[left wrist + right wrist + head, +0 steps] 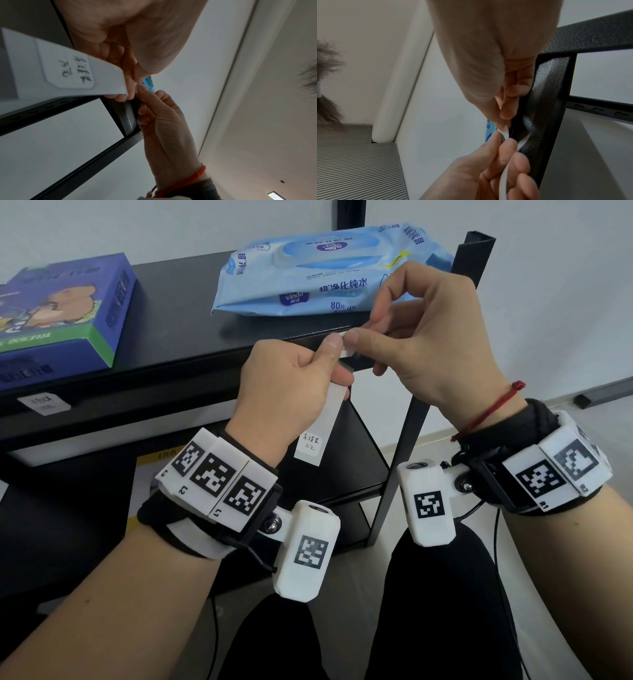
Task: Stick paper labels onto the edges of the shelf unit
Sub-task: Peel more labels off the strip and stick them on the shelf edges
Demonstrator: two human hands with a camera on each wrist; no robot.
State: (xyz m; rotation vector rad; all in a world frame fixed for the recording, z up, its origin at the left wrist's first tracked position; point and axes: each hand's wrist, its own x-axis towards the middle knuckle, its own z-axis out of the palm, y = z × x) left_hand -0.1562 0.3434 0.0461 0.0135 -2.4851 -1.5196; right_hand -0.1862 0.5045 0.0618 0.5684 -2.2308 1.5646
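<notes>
A white label strip (317,429) with a handwritten label on it hangs from my left hand (301,371), which pinches it near its top between thumb and curled fingers. My right hand (404,333) pinches the strip's top corner (346,338) between thumb and forefinger, right against my left thumb. Both hands are just in front of the black shelf's front edge (191,368), near its right post (418,412). The left wrist view shows the label strip (68,67) with its handwriting, and the right wrist view shows the strip's thin edge (504,133) between the fingertips.
On the shelf top lie a blue wet-wipes pack (329,272) at the right and a purple and green box (58,313) at the left. One white label (44,402) is stuck on the shelf edge below the box. Lower shelves and my dark-clothed legs are below.
</notes>
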